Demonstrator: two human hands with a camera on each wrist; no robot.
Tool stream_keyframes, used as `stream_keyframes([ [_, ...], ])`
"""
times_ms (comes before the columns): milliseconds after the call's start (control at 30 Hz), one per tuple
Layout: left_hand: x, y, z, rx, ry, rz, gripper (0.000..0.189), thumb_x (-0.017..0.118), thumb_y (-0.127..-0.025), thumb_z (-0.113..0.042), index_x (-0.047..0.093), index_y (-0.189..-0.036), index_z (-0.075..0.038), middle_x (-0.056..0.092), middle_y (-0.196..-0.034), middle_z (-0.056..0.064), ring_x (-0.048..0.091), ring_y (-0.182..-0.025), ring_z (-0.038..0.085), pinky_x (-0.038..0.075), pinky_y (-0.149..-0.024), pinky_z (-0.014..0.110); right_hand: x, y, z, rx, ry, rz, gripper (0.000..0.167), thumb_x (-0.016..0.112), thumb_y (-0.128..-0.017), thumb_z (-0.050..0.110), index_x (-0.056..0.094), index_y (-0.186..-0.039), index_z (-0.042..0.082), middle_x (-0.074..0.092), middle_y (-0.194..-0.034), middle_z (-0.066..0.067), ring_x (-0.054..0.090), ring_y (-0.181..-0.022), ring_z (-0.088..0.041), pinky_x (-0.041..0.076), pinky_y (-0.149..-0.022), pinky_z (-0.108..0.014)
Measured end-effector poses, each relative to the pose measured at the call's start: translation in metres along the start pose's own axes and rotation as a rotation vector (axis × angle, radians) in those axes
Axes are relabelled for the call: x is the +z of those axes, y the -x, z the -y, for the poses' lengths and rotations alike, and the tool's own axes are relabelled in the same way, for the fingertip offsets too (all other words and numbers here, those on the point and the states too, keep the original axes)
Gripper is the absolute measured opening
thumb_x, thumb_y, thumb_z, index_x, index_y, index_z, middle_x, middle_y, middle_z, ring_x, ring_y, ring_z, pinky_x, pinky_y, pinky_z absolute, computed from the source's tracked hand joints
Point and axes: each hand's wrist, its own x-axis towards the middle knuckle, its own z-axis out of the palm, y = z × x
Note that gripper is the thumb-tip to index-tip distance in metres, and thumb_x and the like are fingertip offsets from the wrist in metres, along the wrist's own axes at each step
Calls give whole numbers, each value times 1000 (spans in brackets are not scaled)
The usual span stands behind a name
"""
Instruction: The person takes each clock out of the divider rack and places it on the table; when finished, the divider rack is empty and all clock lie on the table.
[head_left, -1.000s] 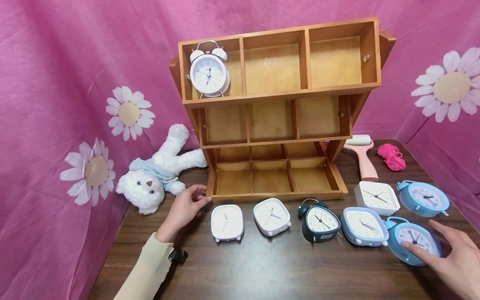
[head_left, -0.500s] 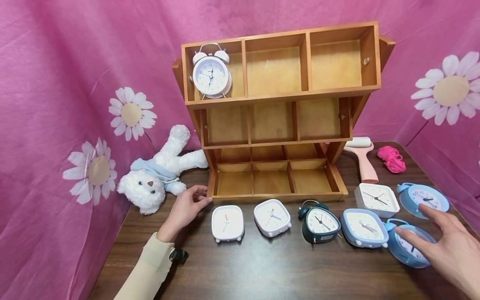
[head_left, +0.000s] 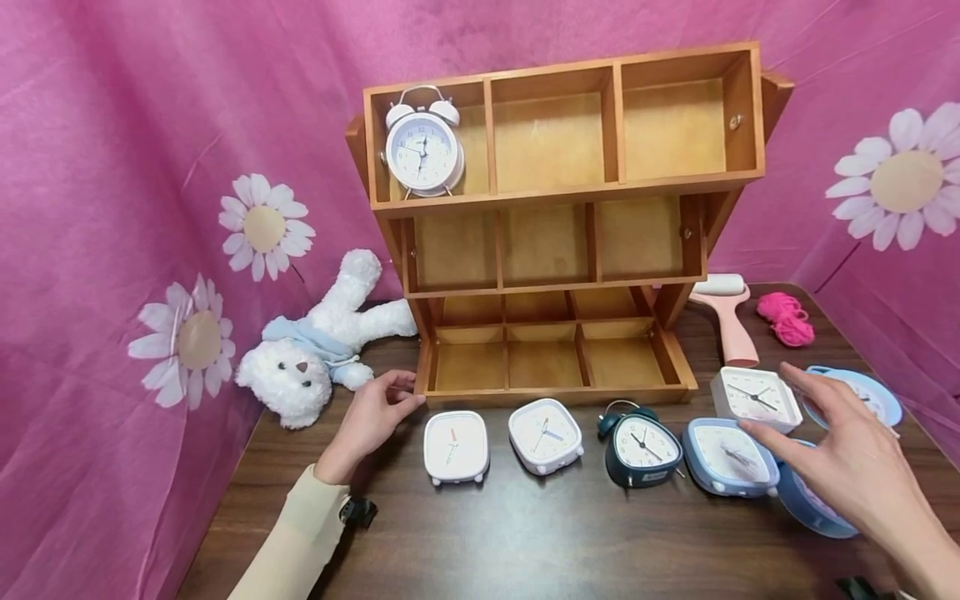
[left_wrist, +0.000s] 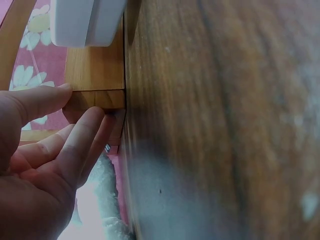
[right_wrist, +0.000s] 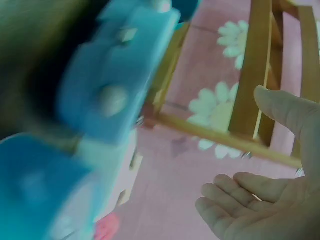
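Observation:
At its lower left front corner, the wooden shelf is pinched by my left hand; in the left wrist view the thumb lies on one side of the corner, fingers on the other. My right hand is held with fingers spread over the clocks at the right, holding nothing. Beneath it are a blue square alarm clock and a blue round alarm clock, partly hidden. Just behind stand a white square clock and another blue round clock, also partly covered.
A white twin-bell alarm clock stands in the top left compartment. Two white clocks, one of them this square clock, and a dark green clock line the front. A teddy bear, lint roller and pink yarn lie around.
My right hand has moved left and a little up, from the near blue round clock to over the blue and white square clocks. The left hand stays at the shelf corner.

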Motion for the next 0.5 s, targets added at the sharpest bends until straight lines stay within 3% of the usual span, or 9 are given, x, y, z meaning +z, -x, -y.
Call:
stream_keyframes([
  [67, -1, 1, -4, -20, -2, 5, 37, 86, -100, -21, 75, -128, 0, 82, -118, 17, 81, -96, 22, 57, -74, 27, 0, -5, 12, -19, -27, -9, 93, 91, -94, 41, 47, -168, 5, 52, -157, -39, 49, -136, -66, 36, -95, -80],
  [167, -5, 5, -22, -73, 2, 21, 35, 84, -101, -17, 74, -130, 0, 82, -123, 19, 81, -102, 26, 58, -77, 27, 2, -14, 31, -62, -85, -36, 88, 94, -91, 36, 53, -165, 9, 57, -157, -33, 53, -137, -65, 37, -97, -77],
  [400, -5, 5, -27, -115, -14, 25, 33, 82, -103, -14, 74, -132, 0, 81, -126, 18, 81, -107, 28, 56, -79, 26, 11, -28, 67, -145, -133, -54, 83, 95, -90, 34, 59, -161, 11, 63, -154, -27, 60, -134, -56, 43, -95, -71],
  [500, -6, 5, -27, -117, -10, 21, 34, 82, -102, -13, 74, -132, 0, 81, -126, 18, 82, -107, 28, 57, -80, 26, 13, -36, 82, -167, -157, -64, 82, 96, -90, 34, 61, -161, 14, 64, -156, -24, 58, -142, -54, 44, -98, -71],
])
